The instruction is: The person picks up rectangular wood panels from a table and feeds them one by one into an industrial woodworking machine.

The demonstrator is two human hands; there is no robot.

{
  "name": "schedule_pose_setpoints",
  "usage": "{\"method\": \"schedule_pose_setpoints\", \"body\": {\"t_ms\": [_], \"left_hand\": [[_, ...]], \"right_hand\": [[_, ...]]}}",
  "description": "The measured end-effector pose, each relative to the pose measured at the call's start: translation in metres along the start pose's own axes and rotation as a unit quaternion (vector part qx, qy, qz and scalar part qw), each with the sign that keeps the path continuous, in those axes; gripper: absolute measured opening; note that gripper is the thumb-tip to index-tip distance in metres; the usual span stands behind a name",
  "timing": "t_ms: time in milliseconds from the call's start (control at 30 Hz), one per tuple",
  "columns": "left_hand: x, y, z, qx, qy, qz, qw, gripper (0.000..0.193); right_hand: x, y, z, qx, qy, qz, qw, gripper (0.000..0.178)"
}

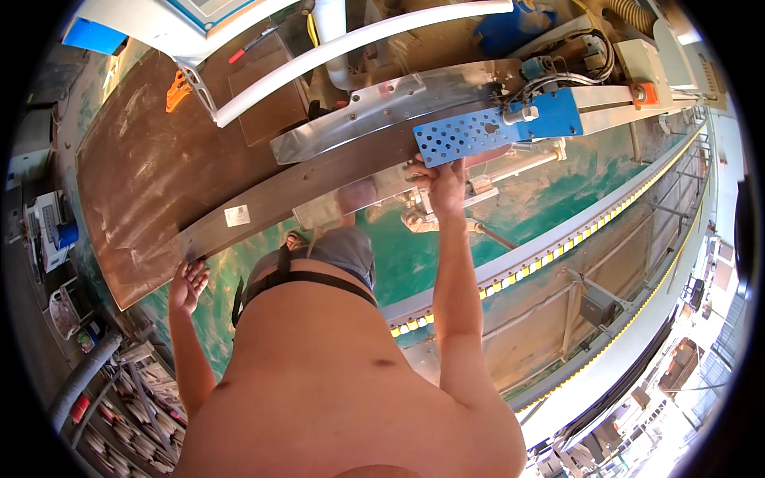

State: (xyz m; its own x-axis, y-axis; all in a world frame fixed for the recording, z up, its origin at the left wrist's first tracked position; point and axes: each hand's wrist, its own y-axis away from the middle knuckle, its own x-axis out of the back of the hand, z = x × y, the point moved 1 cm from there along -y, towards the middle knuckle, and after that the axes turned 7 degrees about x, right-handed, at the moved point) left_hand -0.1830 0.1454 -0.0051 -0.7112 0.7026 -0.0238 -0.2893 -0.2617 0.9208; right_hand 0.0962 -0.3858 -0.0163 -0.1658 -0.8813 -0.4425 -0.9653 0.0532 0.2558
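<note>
A long brown strip of board (279, 193) with a white label (237, 216) lies along the machine table and runs in under a blue perforated guard plate (458, 139). At the strip's left end my left hand (187, 285) is palm up, its fingers loosely extended and their tips at the near edge; nothing shows in the palm. Just below the guard plate, my right hand (446, 190) has its fingers curled at the strip's near edge. The guard plate partly hides those fingers, and what they grip cannot be made out.
A shiny metal fence (390, 107) stands along the strip's far side. The brown table (151, 167) carries an orange clamp-like tool (177, 92) and a red-handled tool (251, 45). A white curved bar (358, 37) crosses above. A yellow-toothed rail (550, 256) runs at right.
</note>
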Motion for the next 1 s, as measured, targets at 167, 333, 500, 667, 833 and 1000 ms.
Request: {"method": "schedule_pose_setpoints", "body": {"t_ms": [167, 333, 500, 667, 833, 1000], "left_hand": [[-0.039, 0.01, -0.006, 0.004, -0.079, -0.046, 0.996, 0.035], [-0.079, 0.012, -0.01, 0.044, -0.107, -0.167, 0.979, 0.034], [-0.122, 0.004, -0.015, 0.055, -0.062, -0.161, 0.983, 0.03], [-0.166, 0.004, -0.014, 0.079, -0.072, -0.23, 0.967, 0.04], [-0.202, -0.016, -0.022, 0.103, -0.041, -0.35, 0.93, 0.03], [-0.249, -0.014, -0.025, 0.156, 0.013, -0.391, 0.907, 0.025]], "right_hand": [[0.024, -0.02, -0.026, 0.03, 0.024, 0.006, 0.999, 0.026], [0.06, -0.05, -0.04, 0.023, 0.017, 0.014, 0.999, 0.029], [0.033, -0.016, -0.023, 0.079, 0.007, 0.112, 0.991, 0.049], [-0.016, 0.104, 0.041, 0.036, 0.026, 0.091, 0.995, 0.051], [-0.043, 0.212, 0.076, -0.067, 0.012, 0.154, 0.986, 0.045], [-0.048, 0.29, 0.076, -0.082, 0.082, 0.189, 0.975, 0.045]]}}
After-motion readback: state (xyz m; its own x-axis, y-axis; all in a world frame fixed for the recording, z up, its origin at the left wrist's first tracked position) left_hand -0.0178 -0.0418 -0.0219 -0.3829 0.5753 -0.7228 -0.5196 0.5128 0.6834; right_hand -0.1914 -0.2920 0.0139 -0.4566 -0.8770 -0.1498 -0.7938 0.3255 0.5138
